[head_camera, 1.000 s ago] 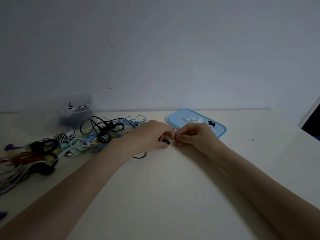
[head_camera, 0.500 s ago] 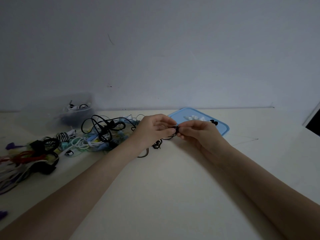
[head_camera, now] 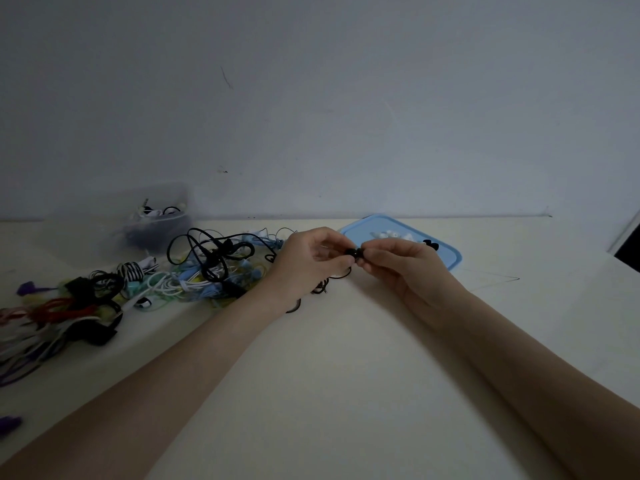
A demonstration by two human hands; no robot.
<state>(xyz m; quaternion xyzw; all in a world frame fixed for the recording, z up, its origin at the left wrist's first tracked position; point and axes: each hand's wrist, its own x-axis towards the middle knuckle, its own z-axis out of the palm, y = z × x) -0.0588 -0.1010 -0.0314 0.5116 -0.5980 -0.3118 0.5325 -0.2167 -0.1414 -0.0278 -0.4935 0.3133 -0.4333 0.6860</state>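
A small black earbud (head_camera: 355, 252) is pinched between the fingertips of my left hand (head_camera: 308, 261) and my right hand (head_camera: 398, 263), a little above the cream table (head_camera: 346, 375). Its thin black cord (head_camera: 320, 287) hangs from my left hand and coils on the table below it. Just behind my right hand lies a light blue lid (head_camera: 446, 252) with several small white ear tips (head_camera: 389, 235) and a black ear tip (head_camera: 430, 243) on it.
A tangle of black, white and pale blue earphone cables (head_camera: 207, 268) lies left of my left hand. Further left sit coloured cable bundles (head_camera: 55, 313). A clear plastic box (head_camera: 152, 220) with more earphones stands against the wall. A dark opening (head_camera: 628, 245) shows at the right.
Both hands have lifted off the table and risen slightly together. The earbud, earlier near the tabletop at my fingertips, is now held up between both hands, its cord trailing down.
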